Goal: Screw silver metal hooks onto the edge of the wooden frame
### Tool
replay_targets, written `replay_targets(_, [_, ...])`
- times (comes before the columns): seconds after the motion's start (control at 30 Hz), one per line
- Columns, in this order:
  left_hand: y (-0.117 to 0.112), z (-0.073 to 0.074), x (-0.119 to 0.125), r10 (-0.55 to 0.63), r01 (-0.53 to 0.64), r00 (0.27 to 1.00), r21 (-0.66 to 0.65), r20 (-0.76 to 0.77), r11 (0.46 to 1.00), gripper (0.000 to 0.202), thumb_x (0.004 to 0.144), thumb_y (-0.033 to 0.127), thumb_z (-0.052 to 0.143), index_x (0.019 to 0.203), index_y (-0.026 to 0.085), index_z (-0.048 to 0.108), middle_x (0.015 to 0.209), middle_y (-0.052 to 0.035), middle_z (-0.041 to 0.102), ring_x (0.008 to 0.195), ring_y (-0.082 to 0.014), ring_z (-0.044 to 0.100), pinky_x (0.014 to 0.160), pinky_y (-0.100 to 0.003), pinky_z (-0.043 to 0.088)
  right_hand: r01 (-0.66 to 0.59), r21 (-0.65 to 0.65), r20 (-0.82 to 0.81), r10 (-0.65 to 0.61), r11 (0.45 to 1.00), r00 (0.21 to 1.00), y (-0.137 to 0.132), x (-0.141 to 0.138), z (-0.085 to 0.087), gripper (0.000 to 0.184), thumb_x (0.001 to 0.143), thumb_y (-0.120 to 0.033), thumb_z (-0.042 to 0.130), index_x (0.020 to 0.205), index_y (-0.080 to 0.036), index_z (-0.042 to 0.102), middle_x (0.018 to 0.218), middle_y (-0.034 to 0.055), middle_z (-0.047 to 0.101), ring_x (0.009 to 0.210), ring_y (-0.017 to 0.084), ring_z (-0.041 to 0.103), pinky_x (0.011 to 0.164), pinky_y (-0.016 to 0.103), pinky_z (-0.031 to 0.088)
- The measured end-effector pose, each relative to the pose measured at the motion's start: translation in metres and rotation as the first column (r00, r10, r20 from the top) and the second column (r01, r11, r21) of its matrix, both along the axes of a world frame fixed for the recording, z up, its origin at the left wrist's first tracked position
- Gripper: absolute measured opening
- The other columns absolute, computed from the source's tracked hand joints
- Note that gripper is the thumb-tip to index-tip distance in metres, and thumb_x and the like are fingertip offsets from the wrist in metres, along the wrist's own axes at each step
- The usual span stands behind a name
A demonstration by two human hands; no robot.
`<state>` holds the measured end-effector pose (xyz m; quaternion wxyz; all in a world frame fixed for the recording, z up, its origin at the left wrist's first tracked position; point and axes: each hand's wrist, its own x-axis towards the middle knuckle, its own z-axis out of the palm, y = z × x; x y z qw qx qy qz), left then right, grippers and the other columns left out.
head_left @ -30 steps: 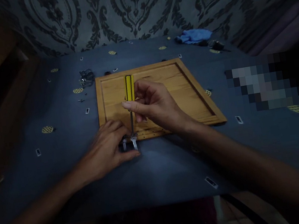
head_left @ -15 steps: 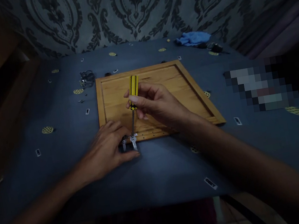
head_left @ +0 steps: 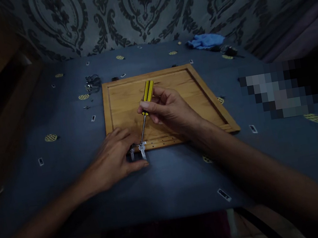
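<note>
Grip of right hand (head_left: 172, 110) pinches yellow-and-black-handled screwdriver (head_left: 148, 92), tilted toward 1 o'clock, tip on small silver metal bracket (head_left: 142, 150) at square wooden panel (head_left: 196, 89), 6 o'clock edge. Grip of left hand (head_left: 113, 158) pinches bracket on blue counter (head_left: 171, 181).

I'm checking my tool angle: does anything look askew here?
Yes. The screwdriver in the right hand leans rightward, not upright, its tip on the metal bracket that the left hand holds at the wooden panel's near edge. Nothing looks damaged.
</note>
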<state>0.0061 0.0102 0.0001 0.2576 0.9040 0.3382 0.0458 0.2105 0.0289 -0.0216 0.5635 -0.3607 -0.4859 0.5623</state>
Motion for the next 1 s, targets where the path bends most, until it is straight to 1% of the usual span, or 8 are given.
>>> replay_targets(0.07, [0.0,-0.001,0.0,0.0,0.0,1.0,0.001,0.007,1.0,0.031,0.082,0.036,0.081,0.1,0.017,0.064,0.102,-0.004,0.064,0.103,-0.0256,0.057,0.09,-0.041,0.047,0.045,0.027,-0.007,-0.045,0.999,0.999,-0.001,0.0,0.001,0.043,0.068,-0.045,0.091,0.08,-0.018,0.06,0.072,-0.0029,0.071,0.039,0.002,0.046,0.034,0.017,0.033])
replay_targets(0.17, [0.001,-0.003,-0.001,-0.006,0.006,0.999,0.006,0.041,1.0,0.03,0.082,0.036,0.08,0.101,0.018,0.065,0.101,-0.0031,0.064,0.103,-0.0251,0.058,0.091,-0.041,0.046,0.152,0.064,-0.027,-0.151,0.986,0.988,-0.005,0.001,0.003,0.037,0.074,-0.043,0.087,0.081,-0.02,0.058,0.074,-0.0032,0.071,0.038,0.003,0.045,0.034,0.018,0.034])
replay_targets(0.23, [0.001,-0.003,-0.002,-0.008,0.008,0.999,0.012,0.05,1.0,0.03,0.082,0.037,0.08,0.102,0.019,0.065,0.099,-0.0028,0.064,0.102,-0.0251,0.058,0.09,-0.041,0.047,0.186,0.08,-0.016,-0.186,0.979,0.983,-0.008,0.002,0.005,0.034,0.077,-0.04,0.085,0.081,-0.021,0.057,0.075,-0.0033,0.07,0.039,0.003,0.045,0.034,0.019,0.034])
replay_targets(0.37, [0.001,-0.001,-0.001,-0.009,0.008,0.999,0.013,0.031,1.0,0.032,0.082,0.039,0.08,0.101,0.02,0.065,0.098,-0.0029,0.064,0.101,-0.025,0.059,0.089,-0.04,0.048,0.181,0.101,0.04,-0.186,0.978,0.982,-0.014,0.001,0.006,0.035,0.079,-0.042,0.085,0.083,-0.022,0.057,0.073,-0.0039,0.068,0.039,0.003,0.045,0.033,0.02,0.034])
replay_targets(0.53, [0.0,0.003,0.0,0.008,-0.008,1.0,-0.012,0.012,1.0,0.032,0.081,0.035,0.082,0.104,0.019,0.065,0.099,-0.0032,0.065,0.102,-0.025,0.059,0.091,-0.041,0.048,0.189,0.109,0.065,-0.196,0.976,0.978,-0.018,-0.004,0.006,0.039,0.076,-0.048,0.086,0.083,-0.023,0.057,0.074,-0.0044,0.069,0.04,0.004,0.047,0.033,0.02,0.036])
replay_targets(0.73, [0.0,0.001,-0.001,0.003,-0.003,1.0,0.001,0.002,1.0,0.033,0.082,0.039,0.081,0.1,0.018,0.065,0.1,-0.0044,0.065,0.102,-0.0252,0.059,0.09,-0.042,0.048,0.156,0.148,0.08,-0.169,0.977,0.982,-0.021,-0.006,0.007,0.039,0.077,-0.051,0.085,0.083,-0.023,0.059,0.075,-0.0039,0.067,0.044,0.005,0.049,0.037,0.021,0.043])
replay_targets(0.9, [0.001,0.001,0.0,-0.004,0.004,1.0,0.013,0.0,1.0,0.031,0.082,0.038,0.08,0.099,0.018,0.065,0.102,-0.0048,0.066,0.103,-0.0261,0.058,0.09,-0.042,0.048,0.148,0.135,0.099,-0.162,0.98,0.982,-0.021,-0.007,0.006,0.04,0.076,-0.054,0.085,0.082,-0.024,0.059,0.075,-0.0036,0.067,0.043,0.006,0.048,0.036,0.022,0.044])
replay_targets(1.0, [0.001,-0.001,-0.001,0.001,-0.001,1.0,0.006,0.005,1.0,0.03,0.082,0.037,0.08,0.099,0.018,0.065,0.102,-0.0045,0.065,0.105,-0.0267,0.058,0.091,-0.043,0.048,0.141,0.14,0.097,-0.156,0.98,0.983,-0.022,-0.008,0.008,0.038,0.076,-0.052,0.085,0.082,-0.024,0.06,0.075,-0.003,0.066,0.045,0.007,0.048,0.036,0.022,0.044])
